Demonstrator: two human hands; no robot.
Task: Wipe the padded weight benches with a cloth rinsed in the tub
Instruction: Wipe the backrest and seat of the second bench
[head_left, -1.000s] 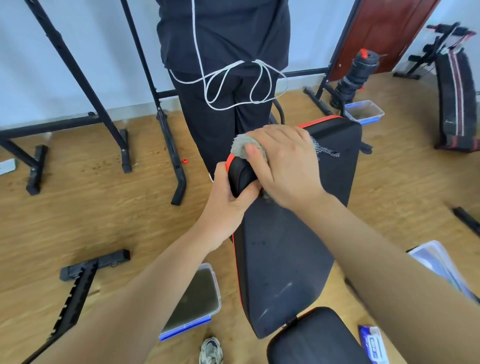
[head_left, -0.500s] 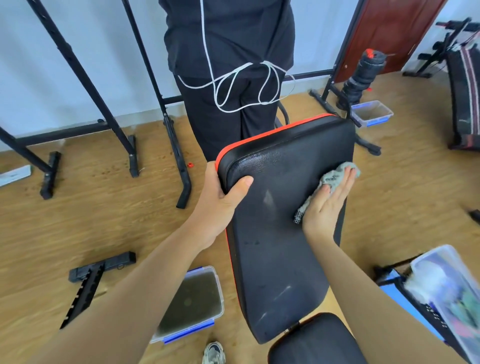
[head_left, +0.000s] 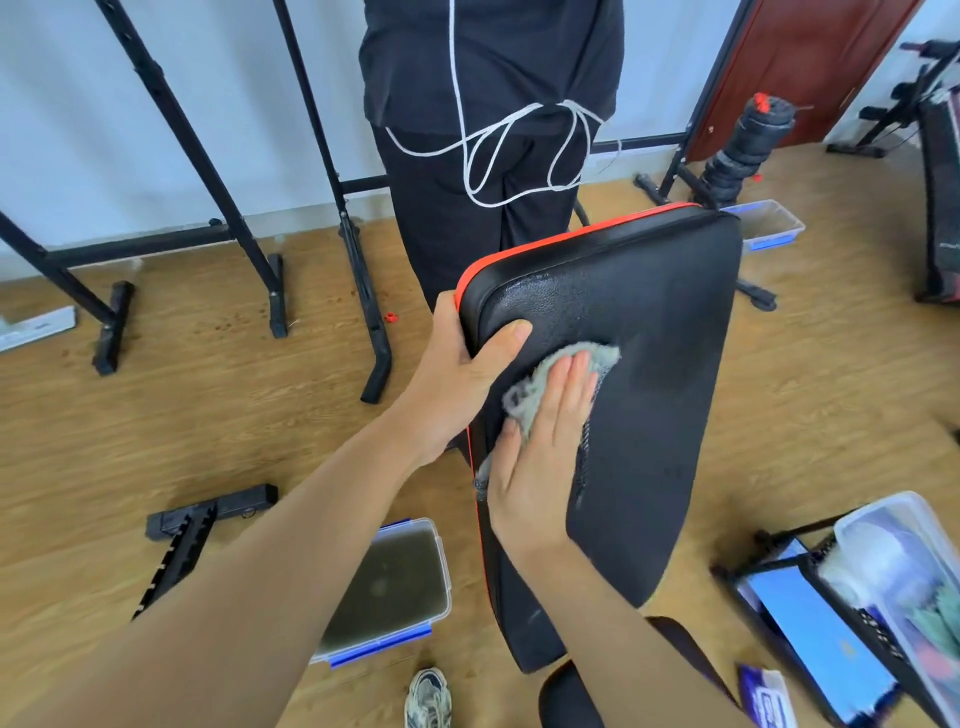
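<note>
A black padded bench backrest (head_left: 654, 395) with a red edge stands tilted up in the middle of the view. My left hand (head_left: 465, 374) grips its upper left corner, thumb on the front face. My right hand (head_left: 545, 457) lies flat with straight fingers on a grey cloth (head_left: 535, 387), pressing it against the pad's left half. The cloth sticks out above my fingertips and to the left of them. A clear tub (head_left: 389, 592) of murky water with blue clips sits on the floor to the left of the bench.
A person in black (head_left: 488, 130) stands right behind the backrest. Black rack legs (head_left: 275, 291) cross the wooden floor at left. A second tub (head_left: 769, 228) and a dumbbell (head_left: 737, 150) lie at back right. A clear box (head_left: 904, 571) on a stand sits at right.
My right hand has swept the cloth from the pad's right edge over to its left half, near my left thumb. My left hand keeps its grip on the corner.
</note>
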